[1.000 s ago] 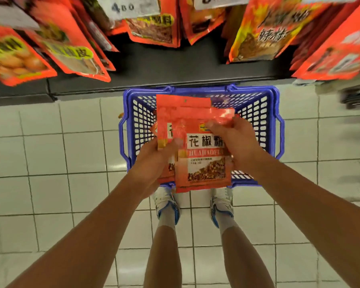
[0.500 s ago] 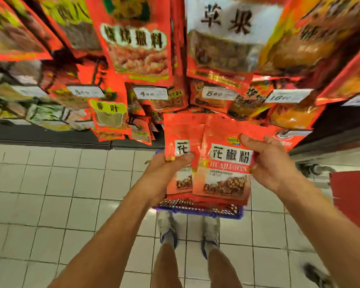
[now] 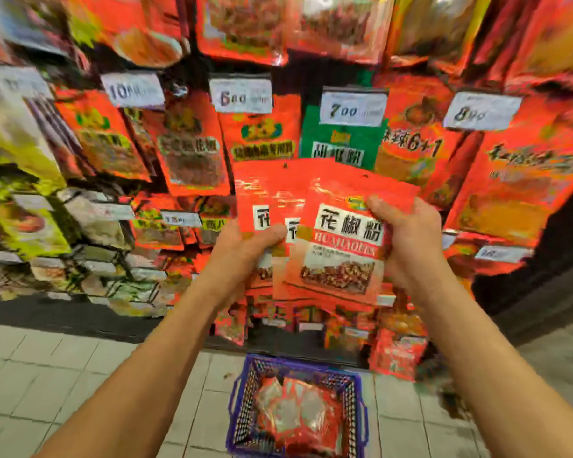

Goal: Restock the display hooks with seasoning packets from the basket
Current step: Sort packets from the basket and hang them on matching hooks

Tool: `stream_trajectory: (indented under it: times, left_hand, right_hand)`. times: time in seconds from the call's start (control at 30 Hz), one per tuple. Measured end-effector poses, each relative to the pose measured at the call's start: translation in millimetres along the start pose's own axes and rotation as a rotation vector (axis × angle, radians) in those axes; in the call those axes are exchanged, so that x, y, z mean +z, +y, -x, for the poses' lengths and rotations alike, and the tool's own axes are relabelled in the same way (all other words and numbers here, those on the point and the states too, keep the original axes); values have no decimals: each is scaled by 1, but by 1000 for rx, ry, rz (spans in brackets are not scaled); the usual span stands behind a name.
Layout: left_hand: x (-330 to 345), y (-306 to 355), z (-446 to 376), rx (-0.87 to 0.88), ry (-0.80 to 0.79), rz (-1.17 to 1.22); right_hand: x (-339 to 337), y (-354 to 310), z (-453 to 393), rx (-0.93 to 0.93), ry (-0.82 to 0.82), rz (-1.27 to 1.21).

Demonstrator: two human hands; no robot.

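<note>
left hand (image 3: 242, 252) and right hand (image 3: 407, 246) both grasp fanned seasoning packets (image 3: 338, 246), hang holes up toward hooks; basket (image 3: 354, 408) on floor below

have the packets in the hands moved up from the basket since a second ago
Yes. The packets rose from just over the basket to shelf height, clear above it.

Hanging packets (image 3: 192, 153) and white price tags (image 3: 241, 95) crowd the display wall edge to edge, so no open gap shows ahead of the fanned seasoning packets (image 3: 338, 246) held up close before it. Below, the blue basket (image 3: 242, 401) stands on the tiled floor (image 3: 63, 375) against the rack's foot, with bare tiles open to its left and right.
</note>
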State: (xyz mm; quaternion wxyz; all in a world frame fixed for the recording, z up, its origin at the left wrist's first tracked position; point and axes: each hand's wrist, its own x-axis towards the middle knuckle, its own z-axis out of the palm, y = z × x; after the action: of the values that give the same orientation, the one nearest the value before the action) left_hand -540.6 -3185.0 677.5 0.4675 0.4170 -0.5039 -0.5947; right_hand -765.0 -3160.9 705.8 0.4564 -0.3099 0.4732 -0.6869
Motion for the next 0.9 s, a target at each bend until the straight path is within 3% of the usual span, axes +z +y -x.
stream_trajectory:
  times: [0.23, 0.53, 0.7, 0.9]
  left_hand:
    - [-6, 94, -14, 233, 6, -158]
    - [-47, 175, -36, 434, 132, -169]
    - [-46, 192, -47, 491, 113, -203]
    - [-31, 194, -64, 470, 72, -159]
  right_hand:
    - [66, -96, -16, -141, -75, -49]
    - [78, -217, -68, -361, 52, 157]
    - [106, -229, -88, -480, 59, 326]
    - [135, -227, -108, -475, 69, 328]
